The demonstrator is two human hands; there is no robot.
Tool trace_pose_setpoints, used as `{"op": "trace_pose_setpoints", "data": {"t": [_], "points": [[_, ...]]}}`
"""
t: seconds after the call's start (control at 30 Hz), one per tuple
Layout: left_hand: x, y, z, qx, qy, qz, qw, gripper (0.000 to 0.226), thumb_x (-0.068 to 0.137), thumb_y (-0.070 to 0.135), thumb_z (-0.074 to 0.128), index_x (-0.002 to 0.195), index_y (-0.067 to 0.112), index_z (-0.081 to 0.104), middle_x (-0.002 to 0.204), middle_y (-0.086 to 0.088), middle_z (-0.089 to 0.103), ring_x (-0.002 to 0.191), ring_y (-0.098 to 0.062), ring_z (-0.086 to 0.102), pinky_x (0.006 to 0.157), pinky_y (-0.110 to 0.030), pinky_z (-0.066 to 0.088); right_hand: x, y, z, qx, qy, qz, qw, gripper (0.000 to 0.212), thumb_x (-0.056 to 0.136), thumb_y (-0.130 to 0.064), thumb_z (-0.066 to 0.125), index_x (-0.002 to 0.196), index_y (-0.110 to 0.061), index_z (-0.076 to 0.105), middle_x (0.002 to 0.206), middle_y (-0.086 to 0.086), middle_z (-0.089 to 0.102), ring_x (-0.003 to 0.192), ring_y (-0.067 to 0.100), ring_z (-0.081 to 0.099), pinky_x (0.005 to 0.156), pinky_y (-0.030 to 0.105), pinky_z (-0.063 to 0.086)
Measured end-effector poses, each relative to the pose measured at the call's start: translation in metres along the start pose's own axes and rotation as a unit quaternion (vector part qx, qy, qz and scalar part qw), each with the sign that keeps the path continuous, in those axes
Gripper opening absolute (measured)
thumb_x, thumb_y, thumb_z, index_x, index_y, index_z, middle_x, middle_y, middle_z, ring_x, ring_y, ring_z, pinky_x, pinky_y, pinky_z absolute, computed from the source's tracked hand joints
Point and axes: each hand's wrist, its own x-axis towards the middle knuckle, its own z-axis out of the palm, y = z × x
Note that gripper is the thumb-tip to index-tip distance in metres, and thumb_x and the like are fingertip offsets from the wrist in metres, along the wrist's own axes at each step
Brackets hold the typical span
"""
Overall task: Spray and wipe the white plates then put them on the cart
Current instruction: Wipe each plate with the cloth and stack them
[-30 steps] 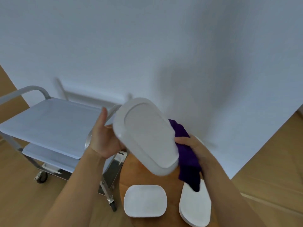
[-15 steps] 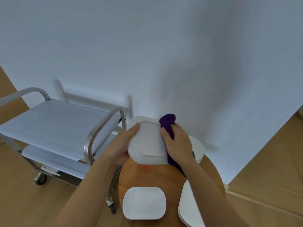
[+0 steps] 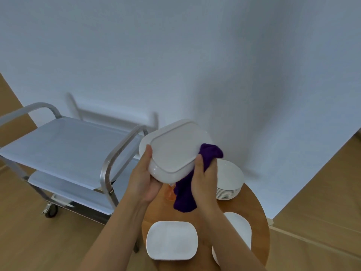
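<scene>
Nearest, two white plates are seen lying flat on the round wooden tabletop, one partly hidden by the right forearm. Above them, an upturned white plate is held aloft, gripped at its edge by the left hand; a purple cloth is clutched against it by the right hand. An orange object is mostly blocked. Beyond, a plate stack and the steel cart are seen. No writing can be read.

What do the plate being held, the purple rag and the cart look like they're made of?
The held plate: probably glazed ceramic, since it is white, smooth and shows a glossy highlight on its rim. The purple cloth: soft fabric, perhaps microfibre, because it hangs in limp, matte folds. The cart: likely stainless steel, with brushed silvery tube handles and flat, dully reflective shelves.
</scene>
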Motion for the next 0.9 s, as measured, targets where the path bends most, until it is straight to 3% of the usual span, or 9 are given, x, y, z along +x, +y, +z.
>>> {"op": "trace_pose_setpoints", "data": {"t": [0.17, 0.23, 0.3, 0.4, 0.5, 0.6, 0.7, 0.8, 0.9], "points": [[-0.01, -0.005, -0.018, -0.059, -0.087, -0.066, 0.992, 0.047, 0.086, 0.042, 0.059, 0.124, 0.015, 0.065, 0.131, -0.012, 0.06, 0.119, -0.027, 0.058, 0.09, -0.041, 0.054, 0.027, -0.019, -0.03, 0.209, -0.008, 0.189, 0.959, 0.031, 0.074, -0.035, 0.075, 0.101, -0.029, 0.061, 0.092, -0.005, 0.07, 0.086, 0.016, 0.067, 0.075, 0.034, 0.055], [-0.012, -0.01, -0.024, -0.078, -0.1, -0.1, 0.987, 0.063, 0.08, 0.04, 0.071, 0.134, 0.012, 0.055, 0.137, -0.014, 0.055, 0.126, -0.03, 0.052, 0.101, -0.046, 0.046, 0.03, -0.022, -0.038, 0.269, -0.04, 0.214, 0.938, 0.041, 0.061, -0.026, 0.081, 0.098, -0.022, 0.065, 0.086, -0.001, 0.073, 0.08, 0.019, 0.069, 0.069, 0.034, 0.056], [-0.01, -0.014, -0.028, -0.06, -0.082, -0.146, 0.984, 0.063, 0.086, 0.042, 0.059, 0.141, 0.013, 0.046, 0.137, -0.014, 0.054, 0.126, -0.032, 0.052, 0.098, -0.047, 0.048, 0.032, -0.024, -0.044, 0.29, -0.034, 0.203, 0.935, 0.043, 0.059, -0.019, 0.081, 0.099, -0.019, 0.066, 0.085, 0.002, 0.073, 0.08, 0.022, 0.069, 0.069, 0.036, 0.057], [-0.006, -0.017, -0.028, 0.108, 0.009, -0.226, 0.968, 0.064, 0.084, 0.044, 0.057, 0.138, 0.01, 0.045, 0.12, -0.016, 0.064, 0.106, -0.032, 0.065, 0.081, -0.047, 0.056, 0.031, -0.02, -0.048, 0.192, -0.007, 0.11, 0.975, 0.026, 0.07, -0.014, 0.078, 0.091, -0.021, 0.064, 0.079, -0.006, 0.07, 0.081, 0.019, 0.067, 0.074, 0.038, 0.056], [0.0, -0.014, -0.019, 0.214, 0.064, -0.256, 0.941, 0.085, 0.079, 0.059, 0.058, 0.145, 0.013, 0.032, 0.118, -0.018, 0.058, 0.097, -0.032, 0.064, 0.078, -0.049, 0.054, 0.016, -0.016, -0.043, -0.066, -0.01, -0.112, 0.991, 0.021, 0.076, -0.02, 0.076, 0.08, -0.024, 0.055, 0.063, -0.012, 0.06, 0.063, 0.006, 0.06, 0.06, 0.013, 0.048], [0.005, 0.002, 0.0, 0.141, 0.044, -0.252, 0.956, 0.1, 0.063, 0.069, 0.061, 0.141, 0.009, 0.04, 0.128, -0.023, 0.055, 0.101, -0.039, 0.065, 0.084, -0.055, 0.053, -0.001, -0.005, -0.034, -0.211, -0.048, -0.362, 0.907, 0.017, 0.08, -0.023, 0.066, 0.069, -0.016, 0.056, 0.057, -0.013, 0.053, 0.052, 0.008, 0.053, 0.05, 0.018, 0.044], [0.007, 0.012, 0.009, 0.092, 0.046, -0.231, 0.967, 0.048, 0.073, 0.04, 0.071, 0.1, 0.001, 0.065, 0.077, -0.016, 0.073, 0.062, -0.027, 0.071, 0.056, -0.038, 0.059, -0.011, 0.011, -0.026, -0.325, -0.062, -0.536, 0.776, 0.017, 0.077, -0.023, 0.072, 0.067, -0.01, 0.065, 0.061, 0.0, 0.064, 0.056, 0.015, 0.06, 0.062, 0.019, 0.042], [0.003, 0.008, 0.004, 0.109, 0.099, -0.195, 0.97, 0.014, 0.09, 0.019, 0.061, 0.092, 0.006, 0.058, 0.062, -0.011, 0.071, 0.051, -0.024, 0.069, 0.045, -0.031, 0.054, -0.011, 0.019, -0.028, -0.308, -0.102, -0.544, 0.774, 0.021, 0.078, -0.03, 0.071, 0.08, -0.009, 0.071, 0.074, 0.001, 0.07, 0.071, 0.014, 0.065, 0.069, 0.022, 0.05], [0.0, 0.004, -0.009, 0.047, 0.054, -0.15, 0.986, 0.028, 0.097, 0.032, 0.049, 0.103, 0.009, 0.063, 0.09, -0.015, 0.074, 0.082, -0.029, 0.071, 0.074, -0.043, 0.054, -0.004, 0.017, -0.041, -0.256, -0.101, -0.419, 0.865, 0.037, 0.08, -0.039, 0.065, 0.094, -0.005, 0.069, 0.087, 0.005, 0.068, 0.085, 0.015, 0.06, 0.078, 0.019, 0.047]]}}
